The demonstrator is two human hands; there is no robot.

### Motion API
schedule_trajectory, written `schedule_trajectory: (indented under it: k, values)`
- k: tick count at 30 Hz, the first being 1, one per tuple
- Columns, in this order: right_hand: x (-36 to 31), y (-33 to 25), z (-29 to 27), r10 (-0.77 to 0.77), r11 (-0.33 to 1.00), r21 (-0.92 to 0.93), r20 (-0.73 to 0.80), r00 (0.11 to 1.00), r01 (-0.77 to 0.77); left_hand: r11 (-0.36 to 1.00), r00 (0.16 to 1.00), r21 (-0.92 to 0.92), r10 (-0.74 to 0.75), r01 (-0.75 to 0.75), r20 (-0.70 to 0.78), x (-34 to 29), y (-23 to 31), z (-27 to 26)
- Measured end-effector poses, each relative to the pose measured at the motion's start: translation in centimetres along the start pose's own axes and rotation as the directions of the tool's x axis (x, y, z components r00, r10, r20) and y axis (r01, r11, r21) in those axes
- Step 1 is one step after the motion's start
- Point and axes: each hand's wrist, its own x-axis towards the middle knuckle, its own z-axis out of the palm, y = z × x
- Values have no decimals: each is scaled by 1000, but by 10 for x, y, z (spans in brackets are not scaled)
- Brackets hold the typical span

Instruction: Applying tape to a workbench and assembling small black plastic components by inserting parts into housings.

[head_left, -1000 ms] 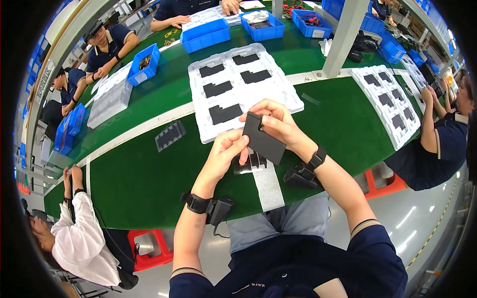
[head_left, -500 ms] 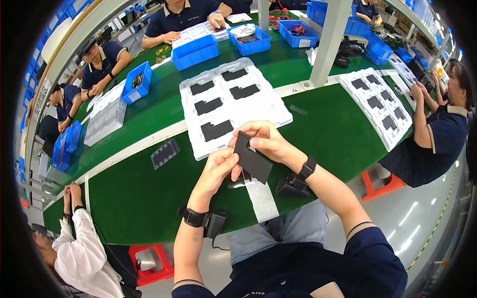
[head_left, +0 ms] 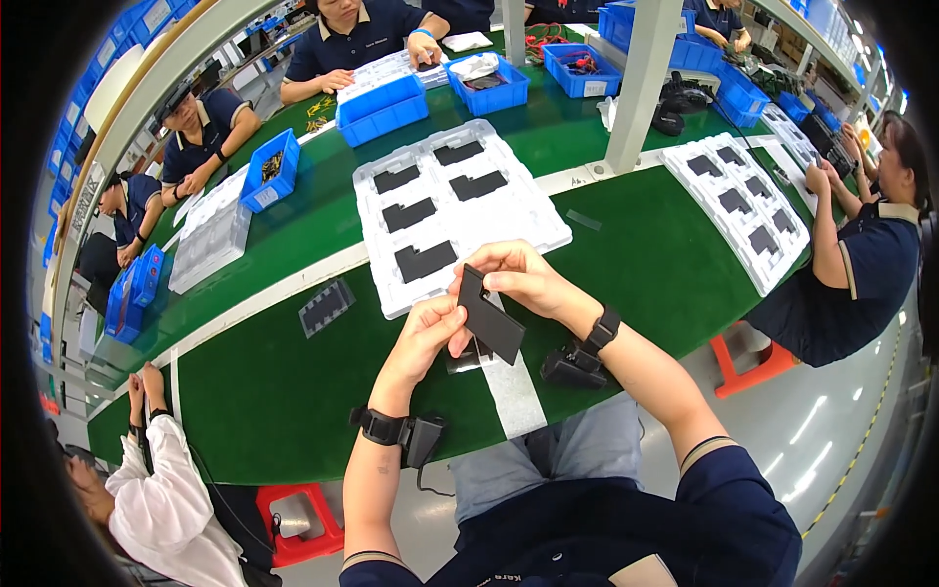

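I hold a flat black rectangular panel (head_left: pixel 489 315) tilted above the green table (head_left: pixel 293 391). My right hand (head_left: pixel 518 279) pinches its upper edge, and my left hand (head_left: pixel 425 333) grips its lower left side. Each wrist carries a black band with a small device. Under my hands a clear film piece (head_left: pixel 465 357) lies near a white strip (head_left: pixel 514 386) on the table. Just beyond stands a white moulded tray (head_left: pixel 455 210) with several black panels in its pockets.
A second white tray (head_left: pixel 738 201) of black panels lies at the right by a seated person (head_left: pixel 861 264). A small ridged clear piece (head_left: pixel 326 306) lies at the left. Blue bins (head_left: pixel 381 103), a white post (head_left: pixel 641 83) and other workers line the far side.
My hands and the black panel sit slightly lower and more to the right relative to the tray; the view has shifted. The grip on the panel is unchanged.
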Motion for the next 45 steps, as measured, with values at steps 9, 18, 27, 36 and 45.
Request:
schedule_trajectory:
  k: [9, 18, 27, 36, 45]
  values:
    - [-2, -9, 4, 37, 995, -93, -8, 999, -37, 1000, 998, 11, -27, 27, 49, -1, 1, -2]
    - [-1, -5, 3, 31, 995, -95, 57, 998, -25, 992, 991, -46, -119, 117, -59, -3, -3, -1]
    - [0, -6, 3, 55, 994, -95, 20, 998, -53, 999, 999, -31, -22, 21, -49, -1, -5, -7]
    - [0, -3, 4, -60, 989, -135, 47, 997, 66, 997, 999, -71, -21, 17, -44, -3, -5, -7]
    - [-1, -9, 6, 44, 995, -93, 36, 998, -40, 1000, 998, 9, -16, 17, -67, -3, 0, -4]
